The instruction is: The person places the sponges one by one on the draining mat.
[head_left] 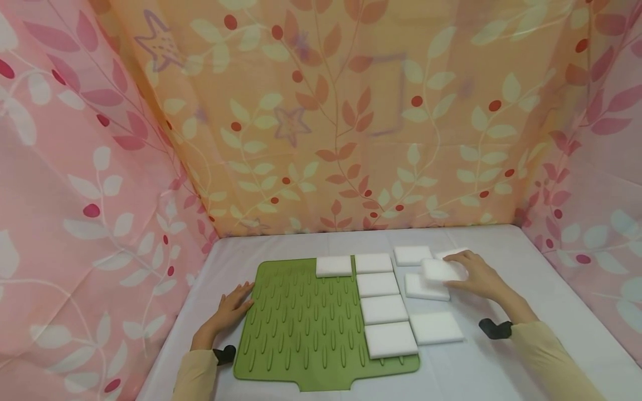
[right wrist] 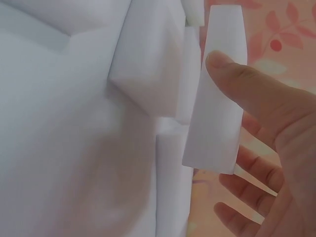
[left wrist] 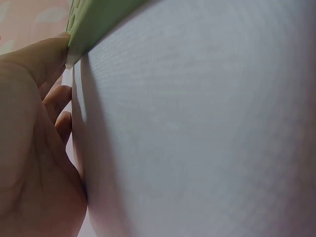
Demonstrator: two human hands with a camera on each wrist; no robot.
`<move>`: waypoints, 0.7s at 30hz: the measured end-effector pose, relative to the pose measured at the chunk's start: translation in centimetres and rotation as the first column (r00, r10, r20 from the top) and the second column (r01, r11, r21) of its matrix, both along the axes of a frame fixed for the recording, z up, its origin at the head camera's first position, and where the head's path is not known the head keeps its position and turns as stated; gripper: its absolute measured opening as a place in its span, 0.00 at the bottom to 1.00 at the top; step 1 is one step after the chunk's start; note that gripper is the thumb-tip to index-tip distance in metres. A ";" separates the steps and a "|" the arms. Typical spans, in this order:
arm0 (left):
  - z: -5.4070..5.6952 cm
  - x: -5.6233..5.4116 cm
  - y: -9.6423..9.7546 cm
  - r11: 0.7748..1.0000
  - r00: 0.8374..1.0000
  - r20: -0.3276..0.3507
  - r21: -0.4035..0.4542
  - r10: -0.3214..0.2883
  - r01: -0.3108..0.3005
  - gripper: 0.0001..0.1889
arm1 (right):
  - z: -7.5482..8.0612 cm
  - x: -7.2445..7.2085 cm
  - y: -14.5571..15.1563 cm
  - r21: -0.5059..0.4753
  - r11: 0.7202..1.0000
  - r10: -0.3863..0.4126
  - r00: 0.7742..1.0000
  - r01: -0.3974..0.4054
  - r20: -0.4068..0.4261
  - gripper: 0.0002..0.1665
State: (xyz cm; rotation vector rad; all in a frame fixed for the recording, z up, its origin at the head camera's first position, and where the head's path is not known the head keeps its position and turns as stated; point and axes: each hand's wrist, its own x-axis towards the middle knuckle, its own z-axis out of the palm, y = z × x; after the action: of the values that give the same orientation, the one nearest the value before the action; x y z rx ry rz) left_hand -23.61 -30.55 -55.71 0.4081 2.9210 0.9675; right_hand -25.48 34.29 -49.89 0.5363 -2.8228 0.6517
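My right hand (head_left: pixel 478 278) pinches a white sponge block (head_left: pixel 442 271) between thumb and fingers, lifted above other sponges on the table. In the right wrist view the thumb lies flat across the held sponge (right wrist: pixel 219 123). A green ribbed mat (head_left: pixel 296 317) lies left of it. Four sponges stand in a column along the mat's right side, the nearest being a sponge (head_left: pixel 391 340) at the front corner. One more sponge (head_left: pixel 333 267) sits at the mat's back edge. My left hand (head_left: pixel 230 307) rests on the table, fingers touching the mat's left edge.
Right of the mat lie loose sponges: one at the back (head_left: pixel 413 255), one under the held block (head_left: pixel 426 288), one in front (head_left: pixel 436 327). Another is partly hidden behind my right hand. A white cloth (head_left: pixel 466 373) covers the table; patterned curtains (head_left: pixel 341 139) surround it.
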 end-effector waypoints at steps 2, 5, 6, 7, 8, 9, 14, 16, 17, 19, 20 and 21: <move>0.0 0.0 0.0 1.000 1.000 0.000 0.003 0.001 -0.001 0.29 | 0.0 -0.1 -0.3 -0.001 1.000 0.002 1.000 -0.002 0.007 0.40; 0.1 0.1 0.0 1.000 1.000 0.000 0.004 0.001 -0.001 0.29 | 0.0 -0.2 -0.7 0.001 1.000 0.002 1.000 -0.002 0.018 0.40; 0.1 0.1 0.1 1.000 1.000 0.001 0.005 0.001 -0.001 0.29 | 0.0 -0.2 -0.9 0.002 1.000 0.002 1.000 -0.002 0.019 0.40; 0.1 0.1 0.1 1.000 1.000 0.001 0.005 0.001 -0.001 0.29 | 0.0 -0.3 -1.0 0.001 1.000 0.001 1.000 -0.001 0.019 0.40; 0.1 0.1 0.1 1.000 1.000 0.001 0.006 0.000 0.000 0.29 | -0.1 -0.3 -1.1 0.002 1.000 0.000 1.000 0.000 0.020 0.40; 0.1 0.2 0.1 1.000 1.000 0.001 0.006 0.000 0.000 0.29 | -0.1 -0.4 -1.2 0.002 1.000 0.000 1.000 0.000 0.020 0.40; 0.1 0.2 0.1 1.000 1.000 -0.002 0.001 0.001 -0.001 0.28 | -0.1 -0.6 -2.0 0.006 1.000 0.013 1.000 -0.013 0.027 0.41; 0.1 0.2 0.1 1.000 1.000 -0.002 0.001 0.002 -0.002 0.28 | -0.1 -0.6 -2.4 0.003 1.000 0.024 0.999 -0.024 0.026 0.41; 0.1 0.1 0.1 1.000 1.000 -0.003 0.002 0.003 -0.003 0.28 | -0.1 -0.6 -2.6 0.000 1.000 0.030 0.999 -0.030 0.023 0.40; 0.1 0.1 0.1 1.000 1.000 -0.004 0.002 0.003 -0.003 0.28 | -0.1 -0.7 -3.0 -0.006 0.999 0.045 0.999 -0.045 0.016 0.40; 0.1 0.1 0.1 1.000 1.000 -0.005 0.001 0.003 -0.003 0.28 | -0.1 -0.7 -3.2 -0.009 0.999 0.050 0.999 -0.050 0.013 0.39; 0.0 0.1 0.1 1.000 1.000 -0.006 0.001 0.003 -0.003 0.28 | -0.1 -0.7 -3.5 -0.011 0.998 0.055 0.998 -0.055 0.011 0.39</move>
State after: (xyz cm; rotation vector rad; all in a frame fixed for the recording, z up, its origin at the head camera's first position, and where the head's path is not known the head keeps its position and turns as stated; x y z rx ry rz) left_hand -23.48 -30.49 -55.67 0.4079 2.9273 0.9692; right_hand -26.22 30.84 -50.00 0.6130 -2.8222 0.6812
